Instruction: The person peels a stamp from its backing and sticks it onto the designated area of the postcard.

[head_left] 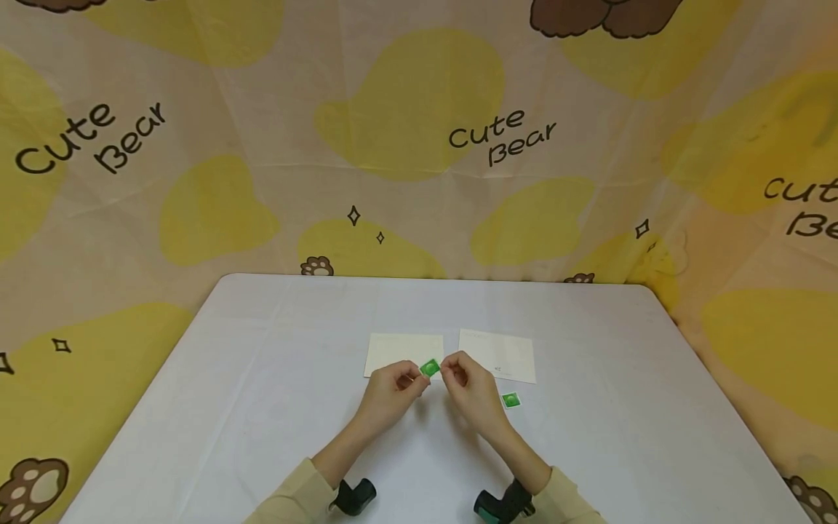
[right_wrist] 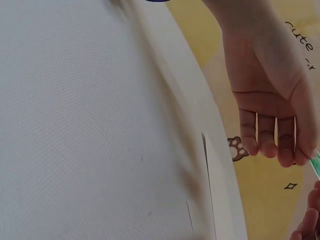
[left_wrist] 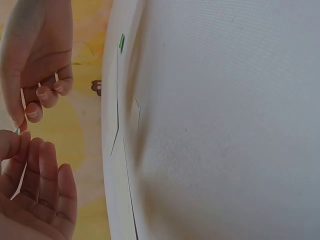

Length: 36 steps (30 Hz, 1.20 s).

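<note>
A small green stamp (head_left: 429, 367) with a pale border is held up between the two hands, above the table. My left hand (head_left: 390, 393) pinches its left side between thumb and forefinger. At the opposite corner, the fingertips of my right hand (head_left: 473, 389) pinch the edge. The left wrist view catches the stamp (left_wrist: 17, 131) almost edge-on between the fingertips. In the right wrist view, part of the stamp (right_wrist: 316, 162) shows under the left hand (right_wrist: 272, 95). A second green stamp (head_left: 511, 399) lies on the table beside the right hand.
Behind the hands, two off-white paper rectangles, like envelopes, lie flat: the left one (head_left: 399, 349) and the slightly turned right one (head_left: 500, 353), which bears a small mark. They rest on a white-covered table (head_left: 262, 407). A yellow patterned cloth (head_left: 406, 196) hangs behind the table.
</note>
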Each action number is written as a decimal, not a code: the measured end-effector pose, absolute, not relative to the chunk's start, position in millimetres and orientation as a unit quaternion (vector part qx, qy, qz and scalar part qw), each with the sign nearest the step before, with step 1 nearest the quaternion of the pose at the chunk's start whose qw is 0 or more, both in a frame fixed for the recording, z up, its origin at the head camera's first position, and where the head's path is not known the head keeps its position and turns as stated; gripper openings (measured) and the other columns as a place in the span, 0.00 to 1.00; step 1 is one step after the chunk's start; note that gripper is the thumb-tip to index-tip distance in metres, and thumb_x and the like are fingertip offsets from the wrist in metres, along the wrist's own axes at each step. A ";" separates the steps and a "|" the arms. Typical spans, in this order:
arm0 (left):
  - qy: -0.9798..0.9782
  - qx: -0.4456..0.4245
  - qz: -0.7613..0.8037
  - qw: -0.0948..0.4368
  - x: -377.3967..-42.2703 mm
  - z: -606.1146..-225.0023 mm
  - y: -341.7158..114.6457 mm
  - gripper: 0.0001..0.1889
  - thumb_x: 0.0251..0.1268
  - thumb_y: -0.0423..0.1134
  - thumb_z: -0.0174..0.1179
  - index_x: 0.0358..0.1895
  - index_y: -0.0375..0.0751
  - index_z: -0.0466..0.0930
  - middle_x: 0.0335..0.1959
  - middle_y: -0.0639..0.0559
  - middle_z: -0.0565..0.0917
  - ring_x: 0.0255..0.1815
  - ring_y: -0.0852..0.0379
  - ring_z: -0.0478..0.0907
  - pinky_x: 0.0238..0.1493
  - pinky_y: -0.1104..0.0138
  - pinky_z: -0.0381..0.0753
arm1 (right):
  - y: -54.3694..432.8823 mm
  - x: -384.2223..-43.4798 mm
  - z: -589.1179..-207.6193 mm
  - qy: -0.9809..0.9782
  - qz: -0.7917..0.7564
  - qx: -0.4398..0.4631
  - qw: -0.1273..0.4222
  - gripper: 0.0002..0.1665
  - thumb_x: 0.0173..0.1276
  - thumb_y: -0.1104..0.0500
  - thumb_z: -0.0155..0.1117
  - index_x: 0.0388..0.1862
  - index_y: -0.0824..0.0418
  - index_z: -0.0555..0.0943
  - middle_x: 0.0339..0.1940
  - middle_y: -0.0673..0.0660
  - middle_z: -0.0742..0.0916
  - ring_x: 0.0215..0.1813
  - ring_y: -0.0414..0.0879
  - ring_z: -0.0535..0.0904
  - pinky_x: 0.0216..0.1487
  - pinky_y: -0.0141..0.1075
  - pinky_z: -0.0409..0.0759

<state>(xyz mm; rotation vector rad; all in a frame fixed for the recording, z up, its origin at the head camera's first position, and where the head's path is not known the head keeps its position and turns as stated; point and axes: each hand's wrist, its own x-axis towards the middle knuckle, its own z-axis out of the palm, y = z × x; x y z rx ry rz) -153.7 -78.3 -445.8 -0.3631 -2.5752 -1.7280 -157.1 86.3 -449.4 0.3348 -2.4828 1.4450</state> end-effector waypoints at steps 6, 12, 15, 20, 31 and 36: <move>-0.825 -0.127 -0.550 0.011 -153.8 -447.8 -76.4 0.05 0.59 0.36 0.60 0.26 0.41 0.79 0.22 0.45 0.82 0.20 0.65 0.73 0.20 0.74 0.72 | 83.5 -157.1 -445.6 -0.843 0.523 0.088 0.084 0.05 0.66 0.59 0.57 0.34 0.59 0.77 0.22 0.46 0.78 0.26 0.37 0.70 0.26 0.26 0.69; -0.823 -0.141 -0.550 0.015 -154.4 -451.2 -75.0 0.05 0.58 0.35 0.61 0.27 0.38 0.80 0.22 0.47 0.82 0.21 0.64 0.74 0.20 0.75 0.72 | 79.2 -157.1 -442.3 -0.835 0.540 0.081 0.065 0.03 0.68 0.60 0.55 0.34 0.57 0.76 0.23 0.48 0.79 0.26 0.38 0.72 0.26 0.26 0.69; -0.825 -0.143 -0.546 0.015 -154.5 -451.5 -74.0 0.04 0.58 0.33 0.61 0.27 0.39 0.81 0.22 0.49 0.82 0.20 0.65 0.74 0.20 0.75 0.72 | 78.5 -158.0 -441.7 -0.838 0.536 0.082 0.063 0.03 0.67 0.62 0.54 0.33 0.56 0.76 0.23 0.48 0.79 0.25 0.37 0.70 0.24 0.25 0.67; -0.834 -0.151 -0.530 0.014 -153.9 -450.8 -74.7 0.06 0.57 0.34 0.62 0.25 0.39 0.79 0.20 0.52 0.81 0.18 0.66 0.71 0.19 0.75 0.71 | 79.9 -160.6 -442.3 -0.853 0.508 0.093 0.078 0.03 0.66 0.64 0.55 0.33 0.58 0.76 0.22 0.48 0.77 0.23 0.37 0.68 0.22 0.25 0.67; -0.864 -0.170 -0.473 0.028 -157.1 -449.1 -88.6 0.02 0.57 0.35 0.62 0.28 0.46 0.81 0.25 0.58 0.82 0.24 0.67 0.76 0.26 0.73 0.76 | 89.5 -167.1 -442.1 -0.873 0.466 0.109 0.095 0.02 0.62 0.64 0.56 0.31 0.62 0.76 0.22 0.48 0.77 0.25 0.38 0.69 0.25 0.25 0.69; -0.898 -0.161 -0.405 0.055 -160.1 -445.3 -100.0 0.03 0.55 0.37 0.64 0.28 0.51 0.80 0.27 0.63 0.81 0.31 0.64 0.78 0.35 0.69 0.77 | 94.0 -169.0 -444.7 -0.878 0.457 0.109 0.090 0.03 0.61 0.64 0.56 0.31 0.63 0.76 0.22 0.48 0.77 0.26 0.38 0.70 0.27 0.26 0.70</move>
